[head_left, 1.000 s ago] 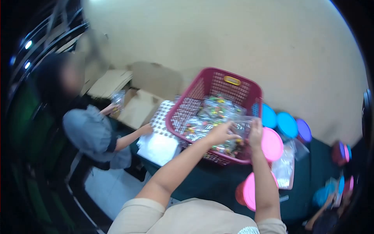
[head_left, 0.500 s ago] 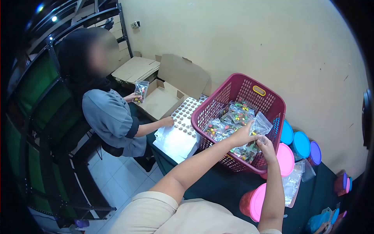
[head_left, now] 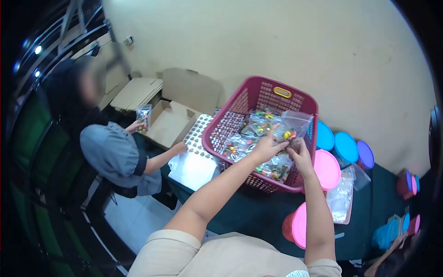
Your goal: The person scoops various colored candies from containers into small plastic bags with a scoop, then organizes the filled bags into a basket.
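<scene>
Both my hands are over a maroon plastic basket (head_left: 230, 115) filled with several clear bags of coloured candies. My left hand (head_left: 266, 147) and my right hand (head_left: 299, 153) together pinch one clear plastic bag (head_left: 294, 123) holding a few coloured candies, lifted just above the pile. The bag's top stands open toward the basket's far rim.
A person in a grey top (head_left: 110, 154) sits at left holding a small bag (head_left: 144, 115) over an open cardboard box (head_left: 170, 122). Sheets of printed stickers (head_left: 198, 134) lie beside the basket. Pink-lidded tubs (head_left: 326, 170), blue (head_left: 345, 147) and purple lids line the dark table's right side.
My hands stay on the same bag above the basket; the bag now stands higher and more spread. The head camera has swung, shifting the scene in the view.
</scene>
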### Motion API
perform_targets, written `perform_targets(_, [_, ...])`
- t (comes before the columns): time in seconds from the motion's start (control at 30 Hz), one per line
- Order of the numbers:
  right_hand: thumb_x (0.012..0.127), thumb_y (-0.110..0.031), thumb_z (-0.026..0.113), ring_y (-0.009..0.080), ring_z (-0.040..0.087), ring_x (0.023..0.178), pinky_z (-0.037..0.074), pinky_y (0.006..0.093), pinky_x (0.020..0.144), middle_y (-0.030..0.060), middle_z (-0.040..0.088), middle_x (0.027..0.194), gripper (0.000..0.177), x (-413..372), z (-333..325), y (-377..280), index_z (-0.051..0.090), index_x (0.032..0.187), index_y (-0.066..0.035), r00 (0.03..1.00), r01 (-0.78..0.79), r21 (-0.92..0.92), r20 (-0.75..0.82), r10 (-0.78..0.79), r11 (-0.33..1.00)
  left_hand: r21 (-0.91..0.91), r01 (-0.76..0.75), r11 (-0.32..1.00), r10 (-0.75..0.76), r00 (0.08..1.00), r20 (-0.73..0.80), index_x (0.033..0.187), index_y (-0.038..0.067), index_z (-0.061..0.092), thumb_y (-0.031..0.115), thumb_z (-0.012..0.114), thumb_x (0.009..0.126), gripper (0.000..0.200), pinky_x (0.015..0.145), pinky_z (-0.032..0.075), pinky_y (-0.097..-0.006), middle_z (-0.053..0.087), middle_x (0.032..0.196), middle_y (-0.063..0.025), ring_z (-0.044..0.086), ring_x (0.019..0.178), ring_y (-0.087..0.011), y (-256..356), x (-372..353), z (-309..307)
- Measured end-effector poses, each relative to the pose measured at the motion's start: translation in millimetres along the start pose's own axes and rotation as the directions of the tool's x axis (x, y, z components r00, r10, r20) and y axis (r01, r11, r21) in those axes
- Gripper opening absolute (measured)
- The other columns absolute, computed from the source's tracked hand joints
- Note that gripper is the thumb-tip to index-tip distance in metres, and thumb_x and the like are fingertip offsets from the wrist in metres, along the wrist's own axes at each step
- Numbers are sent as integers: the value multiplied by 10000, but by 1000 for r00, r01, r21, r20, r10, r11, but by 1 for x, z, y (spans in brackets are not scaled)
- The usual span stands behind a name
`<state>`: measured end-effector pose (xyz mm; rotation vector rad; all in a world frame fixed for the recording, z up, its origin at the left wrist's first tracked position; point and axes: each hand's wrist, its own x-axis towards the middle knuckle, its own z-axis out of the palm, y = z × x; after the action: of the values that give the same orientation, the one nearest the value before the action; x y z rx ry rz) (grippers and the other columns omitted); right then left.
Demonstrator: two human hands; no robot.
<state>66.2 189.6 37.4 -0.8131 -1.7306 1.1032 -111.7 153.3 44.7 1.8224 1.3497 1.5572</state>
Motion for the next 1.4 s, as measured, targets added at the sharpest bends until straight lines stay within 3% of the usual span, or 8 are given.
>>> perform_targets(0.33, [868,-251,666,111,601,707,474,268,651,65,653,761,282,5,2,-3,644,944,19,991,-127,-156,24,133,980,42,214,976,-219,958,183,1312,90,415,200,627,883,491,661,490,-367,663,829,-175,662,760,-283,16,4,-14])
perform_targets(0.47, [897,-366,613,128,593,653,464,262,586,68,629,747,436,7,5,-26,605,1068,35,948,-318,-130,-19,318,939,299,371,879,-426,893,145,1429,58,265,530,542,873,780,840,473,-445,664,979,-233,635,959,-398,20,4,-24])
perform_targets(0.53, [883,-463,584,345,599,1044,444,396,896,217,601,1132,575,7,15,-10,505,1180,22,950,-202,-235,-285,131,951,248,510,824,-527,850,5,1470,53,176,546,470,904,806,1053,336,-426,421,1365,-295,433,1262,-417,-9,6,-22])
perform_targets(0.63, [853,-293,644,344,544,979,419,411,874,184,562,1028,400,8,1,-30,522,1081,12,796,152,-433,-479,-370,888,305,299,904,-241,947,-214,1323,45,392,381,531,917,545,958,398,-455,503,1280,-232,520,1156,-386,9,12,-30])
perform_targets(0.87, [809,-159,673,284,573,821,462,361,731,123,571,892,257,-138,-79,-84,537,985,-30,862,350,-477,-172,-477,806,335,-358,872,457,841,-290,1117,-12,519,29,561,900,225,813,457,-327,565,1030,-121,576,825,-193,79,-39,-50])
perform_targets(1.07, [773,-280,726,364,519,1114,453,462,891,192,557,1172,491,-222,-260,104,530,1143,-24,855,-485,-645,-492,164,591,221,-310,924,352,918,-184,1063,9,471,-22,421,916,158,647,435,-298,534,794,-116,500,686,-177,122,-187,-4])
perform_targets(1.17, [703,-395,779,432,342,1303,394,552,984,199,389,1400,723,-260,-265,140,467,1258,-52,788,-559,-812,-458,412,165,70,-90,993,105,962,-254,1033,14,489,-24,417,922,137,622,438,-261,542,781,-102,500,665,-149,133,-228,59])
perform_targets(1.4, [591,-335,865,386,300,1319,394,516,1003,158,342,1410,903,-260,-307,165,409,1337,-107,701,-571,-774,-285,654,275,15,-41,999,43,984,-174,991,6,526,-52,438,900,139,593,449,-247,569,733,-86,524,636,-131,183,-216,170])
